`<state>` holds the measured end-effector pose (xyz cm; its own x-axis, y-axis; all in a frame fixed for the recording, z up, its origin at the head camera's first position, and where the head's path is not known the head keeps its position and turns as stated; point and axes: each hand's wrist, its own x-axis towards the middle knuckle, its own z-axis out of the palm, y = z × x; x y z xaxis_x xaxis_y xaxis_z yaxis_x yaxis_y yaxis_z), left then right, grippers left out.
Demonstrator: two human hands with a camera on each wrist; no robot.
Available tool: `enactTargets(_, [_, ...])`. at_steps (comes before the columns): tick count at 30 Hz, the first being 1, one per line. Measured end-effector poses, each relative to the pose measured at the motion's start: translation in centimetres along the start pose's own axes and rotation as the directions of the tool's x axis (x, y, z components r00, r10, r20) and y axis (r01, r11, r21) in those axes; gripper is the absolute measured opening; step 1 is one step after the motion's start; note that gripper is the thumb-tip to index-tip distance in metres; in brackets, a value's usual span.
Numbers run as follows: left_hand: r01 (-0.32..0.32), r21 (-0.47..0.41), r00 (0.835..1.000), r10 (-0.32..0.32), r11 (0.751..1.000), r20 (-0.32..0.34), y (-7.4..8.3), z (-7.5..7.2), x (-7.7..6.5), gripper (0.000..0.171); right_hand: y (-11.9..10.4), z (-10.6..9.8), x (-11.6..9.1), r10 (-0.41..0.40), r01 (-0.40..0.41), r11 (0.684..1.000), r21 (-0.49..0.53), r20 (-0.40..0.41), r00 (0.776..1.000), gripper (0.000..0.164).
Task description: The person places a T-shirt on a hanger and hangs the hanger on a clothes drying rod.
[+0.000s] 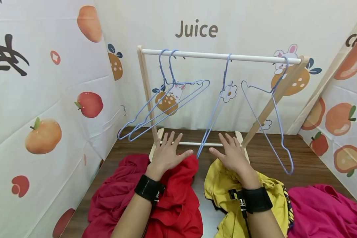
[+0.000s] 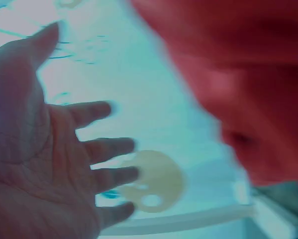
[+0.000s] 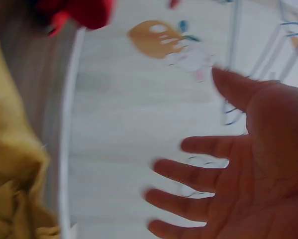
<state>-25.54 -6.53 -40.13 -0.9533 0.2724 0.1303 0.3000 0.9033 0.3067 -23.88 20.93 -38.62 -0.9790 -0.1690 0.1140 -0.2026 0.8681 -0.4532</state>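
Note:
Fingers spread, my left hand (image 1: 168,155) is held out above the red garment (image 1: 177,198), with a dark red garment (image 1: 119,191) to its left. My right hand (image 1: 234,158) reaches out the same way over a yellow garment (image 1: 220,178). Both hands hold nothing; the left wrist view shows a bare palm (image 2: 34,164), and so does the right wrist view with its palm (image 3: 273,169). Beyond the hands stands a rack with a white rail (image 1: 202,55). A blue hanger (image 1: 211,122) hangs from it between the hands, its lower end near the red garment.
Two more blue hangers (image 1: 145,124) hang at the rail's left end and another hanger (image 1: 281,125) at its right end. A magenta garment (image 1: 324,211) lies at the right on the brown tabletop (image 1: 303,155). Fruit-printed white cloth (image 1: 62,82) encloses the sides and back.

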Motion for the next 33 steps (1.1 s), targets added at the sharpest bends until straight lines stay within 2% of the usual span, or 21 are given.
enactTargets(2, [-0.046,-0.012,0.999,0.046,0.999,-0.001,0.6,-0.9,-0.5,0.081,-0.5,-0.9,-0.7,0.000,0.001,0.999,0.049,-0.016,1.000,0.071])
enactTargets(6, [-0.168,-0.101,0.986,0.166,0.981,-0.033,2.3,-3.7,-2.3,0.037,-2.4,-3.3,-2.9,0.002,0.014,0.987,0.159,-0.102,0.995,0.036])
enactTargets(8, [-0.227,-0.156,0.973,0.216,0.961,-0.086,3.0,-5.1,-3.2,0.034,-3.7,-4.3,-4.2,-0.015,0.047,0.985,0.168,-0.187,0.982,0.029])
enactTargets(10, [-0.285,-0.197,0.953,0.254,0.938,-0.166,3.6,-6.2,-4.2,0.039,-4.9,-5.3,-5.5,-0.064,0.122,0.977,0.173,-0.310,0.949,0.026])
enactTargets(11, [-0.314,-0.209,0.939,0.271,0.926,-0.213,3.9,-6.7,-4.6,0.040,-5.4,-5.7,-6.2,-0.095,0.174,0.968,0.179,-0.379,0.920,0.025])
enactTargets(13, [-0.368,-0.226,0.908,0.295,0.902,-0.298,4.3,-7.5,-5.4,0.040,-6.3,-6.8,-7.5,-0.158,0.295,0.935,0.195,-0.516,0.842,0.025])
enactTargets(15, [-0.430,-0.245,0.868,0.325,0.869,-0.375,4.6,-8.3,-6.2,0.038,-6.6,-7.9,-8.7,-0.179,0.407,0.889,0.209,-0.660,0.730,0.023])
enactTargets(17, [-0.507,-0.273,0.822,0.363,0.818,-0.440,4.9,-9.0,-6.9,0.038,-6.5,-9.1,-9.7,-0.138,0.467,0.856,0.222,-0.773,0.620,0.020])
enactTargets(20, [-0.619,-0.295,0.745,0.426,0.728,-0.513,5.4,-9.7,-7.9,0.039,-6.0,-10.7,-10.7,0.021,0.450,0.855,0.256,-0.886,0.464,0.020])
enactTargets(21, [-0.652,-0.306,0.723,0.447,0.694,-0.527,5.6,-9.9,-8.1,0.039,-5.8,-11.1,-10.9,0.078,0.411,0.871,0.269,-0.902,0.425,0.021])
enactTargets(23, [-0.712,-0.336,0.681,0.490,0.616,-0.545,5.9,-10.1,-8.5,0.042,-5.2,-11.8,-11.1,0.161,0.331,0.899,0.286,-0.920,0.357,0.024])
enactTargets(24, [-0.738,-0.355,0.662,0.514,0.575,-0.545,6.1,-10.2,-8.7,0.044,-4.8,-12.1,-11.2,0.194,0.292,0.910,0.296,-0.923,0.332,0.026])
enactTargets(25, [-0.760,-0.375,0.644,0.541,0.530,-0.541,6.3,-10.2,-8.8,0.046,-4.4,-12.3,-11.3,0.214,0.248,0.921,0.299,-0.923,0.320,0.028])
enactTargets(26, [-0.779,-0.396,0.627,0.570,0.487,-0.531,6.6,-10.2,-9.0,0.047,-3.9,-12.5,-11.3,0.224,0.204,0.932,0.299,-0.920,0.321,0.029])
enactTargets(27, [-0.791,-0.415,0.612,0.600,0.450,-0.515,6.8,-10.1,-9.1,0.048,-3.4,-12.6,-11.3,0.234,0.150,0.943,0.298,-0.911,0.339,0.028])
enactTargets(28, [-0.797,-0.435,0.600,0.631,0.418,-0.491,7.1,-10.0,-9.2,0.048,-2.9,-12.7,-11.4,0.249,0.109,0.945,0.310,-0.892,0.378,0.024])
enactTargets(29, [-0.799,-0.454,0.590,0.662,0.395,-0.462,7.4,-9.9,-9.3,0.047,-2.4,-12.8,-11.4,0.272,0.061,0.942,0.329,-0.859,0.434,0.019])
enactTargets(30, [-0.793,-0.476,0.585,0.692,0.380,-0.422,7.8,-9.7,-9.4,0.045,-1.9,-12.9,-11.4,0.283,0.002,0.943,0.332,-0.806,0.521,0.009])
enactTargets(31, [-0.783,-0.495,0.585,0.719,0.378,-0.376,8.3,-9.4,-9.4,0.042,-1.3,-13.0,-11.4,0.279,-0.047,0.947,0.317,-0.741,0.611,0.011])
enactTargets(32, [-0.770,-0.508,0.587,0.742,0.387,-0.325,8.7,-9.1,-9.4,0.039,-0.9,-13.0,-11.3,0.277,-0.093,0.949,0.300,-0.660,0.698,0.025])
enactTargets(33, [-0.756,-0.516,0.591,0.760,0.403,-0.271,9.2,-8.6,-9.4,0.036,-0.6,-13.1,-11.2,0.273,-0.130,0.952,0.277,-0.574,0.772,0.039])
